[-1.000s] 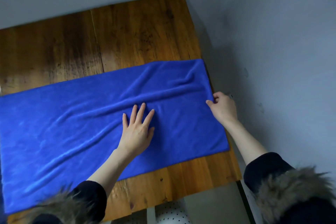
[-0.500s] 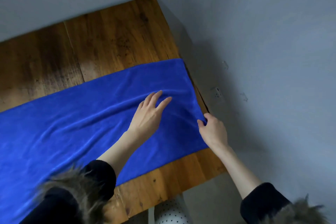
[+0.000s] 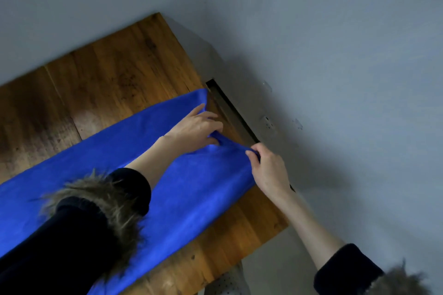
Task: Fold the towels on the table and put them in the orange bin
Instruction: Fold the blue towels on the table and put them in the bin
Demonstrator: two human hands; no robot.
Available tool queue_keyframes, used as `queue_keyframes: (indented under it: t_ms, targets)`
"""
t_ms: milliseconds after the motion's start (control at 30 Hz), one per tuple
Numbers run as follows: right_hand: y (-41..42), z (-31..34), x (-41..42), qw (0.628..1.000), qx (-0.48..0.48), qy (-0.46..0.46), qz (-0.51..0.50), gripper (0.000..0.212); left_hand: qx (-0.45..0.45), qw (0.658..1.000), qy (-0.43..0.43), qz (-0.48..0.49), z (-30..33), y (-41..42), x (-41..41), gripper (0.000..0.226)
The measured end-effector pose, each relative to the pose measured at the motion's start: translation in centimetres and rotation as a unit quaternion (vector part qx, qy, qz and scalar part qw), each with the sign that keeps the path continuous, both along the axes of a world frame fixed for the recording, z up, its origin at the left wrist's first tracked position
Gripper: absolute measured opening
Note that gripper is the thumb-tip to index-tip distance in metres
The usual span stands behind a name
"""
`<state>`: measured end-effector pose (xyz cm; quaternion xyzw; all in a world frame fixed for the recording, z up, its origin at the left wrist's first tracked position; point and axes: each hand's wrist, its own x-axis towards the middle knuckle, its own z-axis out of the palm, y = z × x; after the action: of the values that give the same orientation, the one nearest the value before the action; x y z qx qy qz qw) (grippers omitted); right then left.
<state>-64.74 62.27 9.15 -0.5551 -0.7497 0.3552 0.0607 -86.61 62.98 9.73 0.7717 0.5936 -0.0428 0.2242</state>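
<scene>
Towel (image 3: 182,189) lies on table (image 3: 115,74), both hands, left (image 3: 195,127) and right (image 3: 268,170), pinching its end.

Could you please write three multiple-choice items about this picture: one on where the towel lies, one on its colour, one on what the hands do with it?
1. Where does the towel lie?
A. spread on the wooden table
B. on the floor
C. in a bin

2. What colour is the towel?
A. orange
B. blue
C. white

3. What do the hands do?
A. both hang idle
B. both pinch the towel's short edge
C. both press flat palms on it

Key: 1 A, the cloth lies across the planks. 2 B, it is plain deep blue. 3 B, the left hand and the right hand each curl their fingers on that edge near the table's end.
</scene>
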Motion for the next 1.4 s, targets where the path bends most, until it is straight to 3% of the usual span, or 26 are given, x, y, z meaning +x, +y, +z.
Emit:
queue_keyframes:
  t_ms: [167,467,567,667,900,1067,1400]
  targets:
    - [2.6,0.4,0.8,0.990,0.099,-0.094,-0.022,0.026,0.124,0.988,0.062,0.066,1.4,1.6,-4.0,0.017]
    - [8.2,3.5,1.7,0.962,0.195,-0.149,-0.123,0.046,0.236,0.948,0.052,0.206,5.3,5.7,-6.6,0.017]
    - [8.2,4.4,1.4,0.967,0.185,-0.122,-0.123,0.052,0.270,0.934,0.048,0.228,6.2,5.4,-7.0,0.019]
    - [6.7,4.6,1.0,0.987,0.102,-0.084,-0.092,0.048,0.248,0.941,0.044,0.226,6.3,3.3,-8.0,0.019]
    - [1.4,5.6,-0.8,1.000,0.001,-0.020,0.003,0.012,0.222,0.940,0.038,0.256,7.3,-4.4,-11.6,0.021]
    - [-2.5,7.8,-4.2,0.999,0.026,0.024,0.027,0.007,0.220,0.930,0.028,0.292,9.0,-9.3,-14.4,0.023]
    - [-17.0,13.1,-11.8,0.990,0.083,0.111,0.035,0.008,0.306,0.902,-0.030,0.303,14.3,-22.8,-20.6,0.025]
